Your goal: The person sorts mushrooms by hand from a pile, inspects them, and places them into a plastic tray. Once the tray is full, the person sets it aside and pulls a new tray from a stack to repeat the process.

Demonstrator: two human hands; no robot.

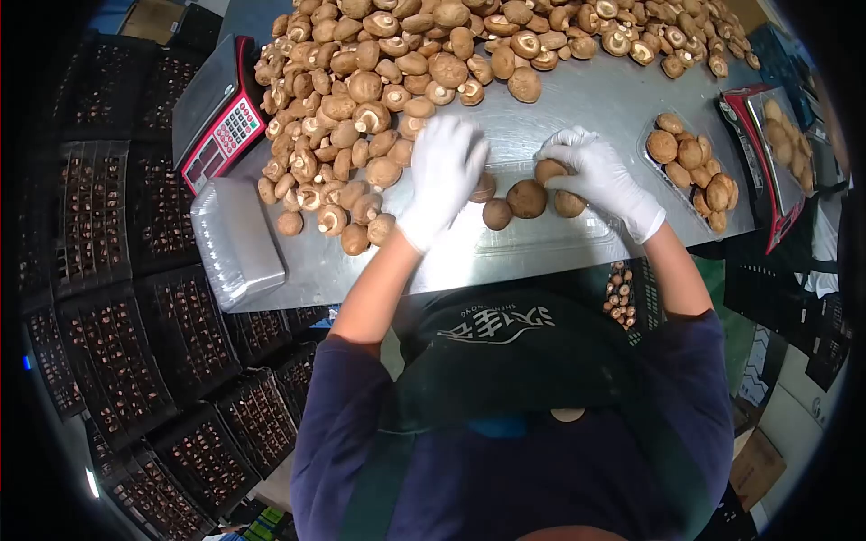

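Note:
My right hand [603,178], in a white glove, grips a brown shiitake mushroom [548,171] between thumb and fingers. Beneath it is a clear plastic tray [541,243], its outline faint against the metal. Several mushrooms lie there, among them a dark round one [527,199]. My left hand [445,176], also gloved, is at the right edge of the big shiitake pile [361,86]. Its fingers are loosely bent with the thumb apart, and nothing shows between them. Beside its thumb a mushroom [484,187] is partly covered.
A scale with a keypad [225,135] and a stack of clear trays [236,242] are at the left. On the right are a filled tray [693,167] and a second scale [767,162] bearing another. Black crates of mushrooms [117,361] stand at the far left, below the metal table [361,270].

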